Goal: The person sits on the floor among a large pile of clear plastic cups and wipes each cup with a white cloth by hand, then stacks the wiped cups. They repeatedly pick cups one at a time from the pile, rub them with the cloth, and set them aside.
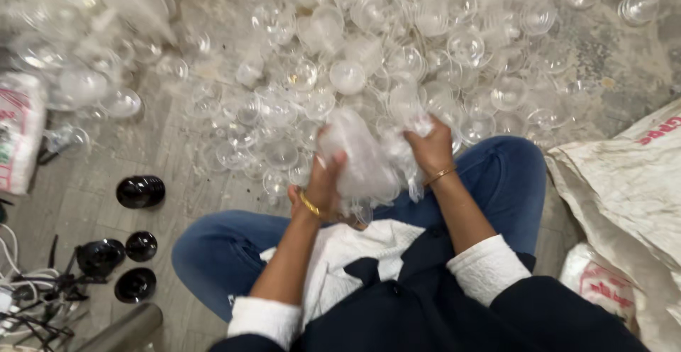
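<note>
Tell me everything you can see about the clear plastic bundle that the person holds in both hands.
The clear plastic bundle looks like a stack of transparent plastic cups inside a thin, crinkled film bag. It is cloudy white and blurred, so single cups are hard to count. It lies tilted, upper end to the left, above the person's lap. The left hand grips it from below and the right hand pinches the loose film at its right side. Behind it, a pile of clear plastic cups covers the floor.

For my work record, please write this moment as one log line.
left hand: holds clear plastic stack | right hand: grips the stack's wrapping | in front: pile of clear cups on floor | right side: white sack
</note>
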Motion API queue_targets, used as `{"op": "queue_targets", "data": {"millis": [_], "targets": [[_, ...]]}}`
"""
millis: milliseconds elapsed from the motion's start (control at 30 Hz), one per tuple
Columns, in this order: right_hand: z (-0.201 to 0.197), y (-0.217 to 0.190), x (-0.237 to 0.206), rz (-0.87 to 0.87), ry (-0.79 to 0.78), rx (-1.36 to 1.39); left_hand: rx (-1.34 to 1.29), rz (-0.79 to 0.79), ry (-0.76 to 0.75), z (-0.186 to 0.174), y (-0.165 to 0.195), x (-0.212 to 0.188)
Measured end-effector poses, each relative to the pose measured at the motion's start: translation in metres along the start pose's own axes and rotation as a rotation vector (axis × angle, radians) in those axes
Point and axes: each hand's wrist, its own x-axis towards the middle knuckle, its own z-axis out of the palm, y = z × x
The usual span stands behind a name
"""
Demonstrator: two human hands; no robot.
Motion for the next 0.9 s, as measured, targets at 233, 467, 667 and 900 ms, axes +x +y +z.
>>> {"op": "queue_targets", "data": {"millis": [233,467,667,900], "targets": [[0.001,-0.054,-0.03,0.335,-0.347,0.535,0.271,0.105,0.169,-0.007,-0.002,0.02],[0.014,-0.075,-0.042,-0.054,-0.208,0.112,0.578,0.202,0.161,-0.013,-0.01,0.023],[0.018,-0.069,-0.038,-0.195,-0.031,-0.248,0.557,0.171,0.096,-0.017,-0.019,0.025],[0.029,-0.038,-0.019,-0.215,0.052,-0.37,0.37,0.054,0.001,-0.021,-0.025,0.013]]}}
